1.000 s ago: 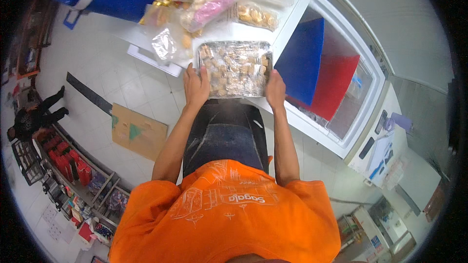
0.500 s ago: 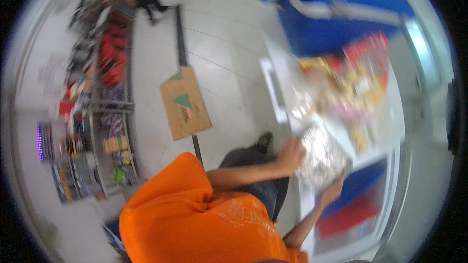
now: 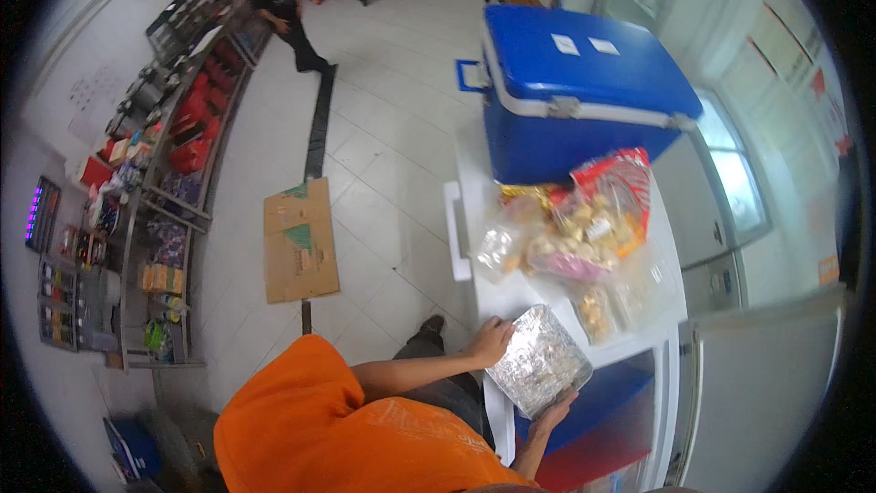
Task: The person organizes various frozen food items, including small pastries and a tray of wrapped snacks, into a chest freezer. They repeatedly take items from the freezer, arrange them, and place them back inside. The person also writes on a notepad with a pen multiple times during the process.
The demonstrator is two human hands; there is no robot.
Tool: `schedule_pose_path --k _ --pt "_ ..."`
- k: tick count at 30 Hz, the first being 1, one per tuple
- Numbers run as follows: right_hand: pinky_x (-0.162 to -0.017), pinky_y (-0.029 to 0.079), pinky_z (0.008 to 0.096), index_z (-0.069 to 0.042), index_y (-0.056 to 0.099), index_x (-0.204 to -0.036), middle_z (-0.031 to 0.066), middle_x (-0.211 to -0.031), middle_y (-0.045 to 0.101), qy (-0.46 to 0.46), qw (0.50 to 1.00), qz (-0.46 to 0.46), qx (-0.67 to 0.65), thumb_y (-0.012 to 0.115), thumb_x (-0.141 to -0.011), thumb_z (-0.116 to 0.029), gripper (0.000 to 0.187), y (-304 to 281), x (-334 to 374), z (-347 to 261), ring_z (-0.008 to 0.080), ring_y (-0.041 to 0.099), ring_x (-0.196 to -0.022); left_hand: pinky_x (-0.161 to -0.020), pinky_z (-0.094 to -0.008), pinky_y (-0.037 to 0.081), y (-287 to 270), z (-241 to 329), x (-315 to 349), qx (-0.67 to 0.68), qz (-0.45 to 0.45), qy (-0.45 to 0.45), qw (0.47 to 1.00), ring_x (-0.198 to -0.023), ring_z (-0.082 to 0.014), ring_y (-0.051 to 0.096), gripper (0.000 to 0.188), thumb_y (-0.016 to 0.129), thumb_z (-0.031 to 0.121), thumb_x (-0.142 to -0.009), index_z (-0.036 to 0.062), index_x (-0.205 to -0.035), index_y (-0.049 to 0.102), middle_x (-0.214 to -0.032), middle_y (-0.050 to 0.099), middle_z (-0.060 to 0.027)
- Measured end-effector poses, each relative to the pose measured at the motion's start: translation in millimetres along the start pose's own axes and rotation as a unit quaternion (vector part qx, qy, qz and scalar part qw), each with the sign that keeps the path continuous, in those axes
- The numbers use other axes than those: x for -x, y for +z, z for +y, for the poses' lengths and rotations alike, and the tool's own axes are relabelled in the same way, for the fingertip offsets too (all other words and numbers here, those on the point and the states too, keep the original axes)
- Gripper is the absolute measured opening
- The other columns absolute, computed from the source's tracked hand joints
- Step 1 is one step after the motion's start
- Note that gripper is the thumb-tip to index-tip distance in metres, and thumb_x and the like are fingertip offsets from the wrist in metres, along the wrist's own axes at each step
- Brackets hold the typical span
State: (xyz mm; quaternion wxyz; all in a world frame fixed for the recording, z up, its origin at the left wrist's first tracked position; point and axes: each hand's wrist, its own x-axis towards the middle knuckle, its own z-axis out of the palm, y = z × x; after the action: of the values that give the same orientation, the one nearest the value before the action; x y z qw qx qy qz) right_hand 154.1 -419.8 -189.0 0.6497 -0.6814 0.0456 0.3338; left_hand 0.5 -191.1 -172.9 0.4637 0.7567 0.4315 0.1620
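A rectangular wrapped tray is held at the near end of the white chest freezer, before the person's body; whether its underside is also borne by the freezer cannot be told. Its left edge is gripped by the left hand, its near right corner by the right hand; how far the fingers are curled underneath is hidden. Opposite sides seem to be taken so that the tray is kept level and its shiny cover is left unpressed. Beyond it, bagged foods are heaped on the freezer top, probably for easy reach, with a blue cooler box set behind them. To the right, a blue panel and a red panel are seen.
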Motion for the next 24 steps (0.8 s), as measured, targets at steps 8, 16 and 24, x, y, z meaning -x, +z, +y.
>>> schedule_pose_path --k 8,16,24 --pt "-0.108 0.043 0.0405 0.002 0.061 -0.139 0.023 -0.139 0.062 -0.035 0.98 0.037 0.193 0.035 -0.112 -0.043 0.058 60 7 -67 0.0328 0.059 -0.126 -0.089 -0.0551 0.048 -27 -17 6 -0.047 0.113 0.003 0.992 -0.099 -0.0468 0.061 0.024 0.05 0.02 -0.104 -0.0002 -0.103 0.062 -0.103 0.065 -0.025" --pt "-0.104 0.04 0.0516 0.007 0.064 -0.122 0.0299 -0.118 0.061 -0.21 0.916 0.024 0.34 0.038 -0.112 -0.035 0.051 62 0 -73 0.045 0.054 -0.116 -0.106 -0.0555 0.038 -57 52 35 -0.193 0.144 0.11 0.964 -0.128 -0.0395 0.05 0.042 0.056 0.02 -0.102 -0.0022 -0.138 0.057 -0.138 0.055 -0.0217" --pt "-0.108 0.043 0.0492 0.006 0.06 -0.127 0.027 -0.13 0.058 -0.423 0.794 -0.048 0.434 0.066 -0.095 -0.016 0.04 100 31 -72 0.0419 0.055 -0.123 -0.126 -0.0531 0.021 -26 58 23 -0.294 -0.121 0.217 0.923 -0.159 -0.0351 0.023 0.066 0.055 0.033 -0.102 -0.0005 -0.157 0.041 -0.169 0.031 -0.0187"
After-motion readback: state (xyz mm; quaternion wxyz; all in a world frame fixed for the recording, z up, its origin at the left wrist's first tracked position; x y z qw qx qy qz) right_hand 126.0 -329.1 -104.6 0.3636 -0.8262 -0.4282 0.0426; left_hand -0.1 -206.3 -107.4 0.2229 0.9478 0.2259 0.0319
